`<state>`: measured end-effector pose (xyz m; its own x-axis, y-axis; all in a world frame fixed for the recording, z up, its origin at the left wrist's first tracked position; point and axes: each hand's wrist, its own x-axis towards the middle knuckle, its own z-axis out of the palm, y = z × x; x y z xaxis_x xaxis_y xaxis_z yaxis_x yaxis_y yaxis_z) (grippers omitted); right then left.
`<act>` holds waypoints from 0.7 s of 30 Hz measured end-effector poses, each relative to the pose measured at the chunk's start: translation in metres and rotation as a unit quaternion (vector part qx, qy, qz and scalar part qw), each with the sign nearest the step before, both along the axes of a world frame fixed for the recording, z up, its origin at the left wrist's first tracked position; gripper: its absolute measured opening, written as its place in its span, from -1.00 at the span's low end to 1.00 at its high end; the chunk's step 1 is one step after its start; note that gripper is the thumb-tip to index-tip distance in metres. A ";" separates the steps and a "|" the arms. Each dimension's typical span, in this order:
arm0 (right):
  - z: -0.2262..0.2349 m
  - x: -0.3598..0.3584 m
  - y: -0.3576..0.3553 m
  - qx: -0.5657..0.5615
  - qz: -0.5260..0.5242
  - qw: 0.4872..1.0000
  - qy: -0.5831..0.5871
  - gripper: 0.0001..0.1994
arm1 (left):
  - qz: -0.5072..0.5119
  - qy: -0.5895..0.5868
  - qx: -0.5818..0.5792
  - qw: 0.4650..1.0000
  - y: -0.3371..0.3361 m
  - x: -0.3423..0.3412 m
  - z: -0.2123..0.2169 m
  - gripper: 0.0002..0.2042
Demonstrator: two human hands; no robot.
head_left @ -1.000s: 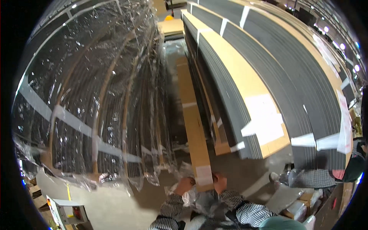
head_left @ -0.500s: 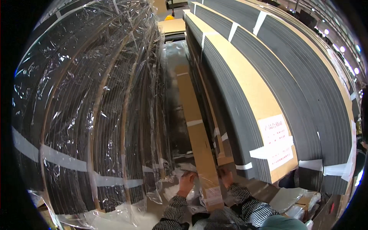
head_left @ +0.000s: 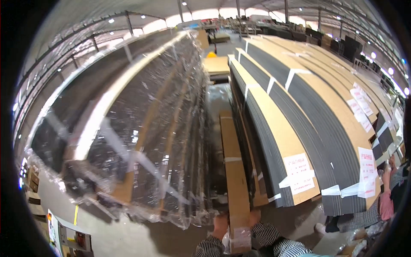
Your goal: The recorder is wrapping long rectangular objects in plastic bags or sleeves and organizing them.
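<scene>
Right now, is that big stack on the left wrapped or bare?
Wrapped: clear, crinkled plastic film glints over the left stack and bunches at its bottom edge.

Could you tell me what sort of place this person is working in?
Most likely a warehouse or factory hall: tall stacks of dark sheets with cardboard covers, a bulk stack wrapped in clear film, and a high roof with rows of ceiling lights. Both hands grip a long cardboard box.
</scene>
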<state>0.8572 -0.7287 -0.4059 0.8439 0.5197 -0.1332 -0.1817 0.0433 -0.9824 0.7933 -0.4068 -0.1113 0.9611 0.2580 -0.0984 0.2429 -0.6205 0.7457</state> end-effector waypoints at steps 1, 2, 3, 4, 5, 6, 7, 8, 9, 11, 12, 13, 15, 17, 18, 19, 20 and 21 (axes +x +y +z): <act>0.026 0.016 0.052 0.083 -0.017 0.995 0.050 -0.61 | 0.145 0.013 -0.284 0.948 -0.008 -0.004 0.006 -0.77; 0.063 0.026 0.103 0.163 -0.018 0.981 0.101 -0.60 | 0.277 0.015 -0.543 0.793 -0.006 -0.012 0.019 -0.77; 0.088 0.036 0.123 0.239 -0.036 0.959 0.146 -0.58 | 0.261 0.005 -0.542 0.799 -0.016 -0.013 0.046 -0.77; 0.133 0.036 0.152 0.248 -0.011 0.958 0.144 -0.58 | 0.252 -0.044 -0.472 0.844 -0.018 -0.038 0.076 -0.77; 0.164 0.013 0.159 0.196 -0.021 0.972 0.124 -0.61 | 0.237 -0.088 -0.401 0.880 -0.020 -0.055 0.096 -0.69; 0.187 -0.017 0.152 0.143 -0.028 0.984 0.103 -0.63 | 0.252 -0.105 -0.396 0.877 -0.018 -0.075 0.094 -0.69; 0.226 -0.037 0.150 0.087 -0.052 0.992 0.079 -0.66 | 0.234 -0.155 -0.349 0.894 -0.022 -0.092 0.079 -0.72; 0.267 -0.059 0.145 0.028 -0.091 0.994 0.053 -0.68 | 0.204 -0.197 -0.307 0.909 -0.027 -0.099 0.063 -0.73; 0.332 -0.069 0.146 -0.022 -0.127 0.991 0.030 -0.71 | 0.195 -0.203 -0.303 0.911 -0.027 -0.108 0.058 -0.73; 0.280 -0.071 0.119 -0.141 -0.051 0.987 -0.061 -0.70 | 0.143 0.004 -0.102 0.984 -0.024 -0.130 0.044 -0.48; 0.257 -0.077 0.113 -0.252 0.039 0.956 -0.145 -0.68 | 0.147 0.005 -0.102 0.984 -0.025 -0.141 0.027 -0.48; 0.284 -0.095 0.119 -0.248 0.057 0.956 -0.148 -0.68 | 0.149 0.013 -0.068 0.986 -0.020 -0.158 0.010 -0.44; 0.345 -0.116 0.113 -0.121 0.002 0.988 -0.092 -0.65 | 0.145 -0.009 0.007 0.989 -0.031 -0.172 0.033 -0.42; 0.349 -0.115 0.098 -0.030 -0.031 0.994 -0.103 -0.65 | 0.151 -0.067 -0.020 0.986 -0.046 -0.177 0.138 -0.42; 0.352 -0.116 0.095 0.061 -0.052 0.990 -0.116 -0.65 | 0.168 -0.125 -0.048 0.977 -0.051 -0.187 0.167 -0.42; 0.367 -0.122 0.098 0.063 -0.048 0.990 -0.117 -0.65 | 0.151 -0.190 -0.076 0.967 -0.051 -0.202 0.175 -0.41; 0.387 -0.132 0.100 0.166 -0.068 0.984 -0.018 -0.66 | 0.150 -0.199 -0.119 0.961 -0.060 -0.214 0.219 -0.41; 0.408 -0.148 0.101 0.264 -0.083 0.957 0.084 -0.68 | 0.159 -0.210 -0.123 0.957 -0.059 -0.222 0.202 -0.41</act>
<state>0.7094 -0.6277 0.0024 0.9104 0.4126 -0.0307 -0.2831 0.5670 -0.7735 0.5709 -0.4659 0.0912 0.8058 0.5631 0.1834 0.0373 -0.3574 0.9332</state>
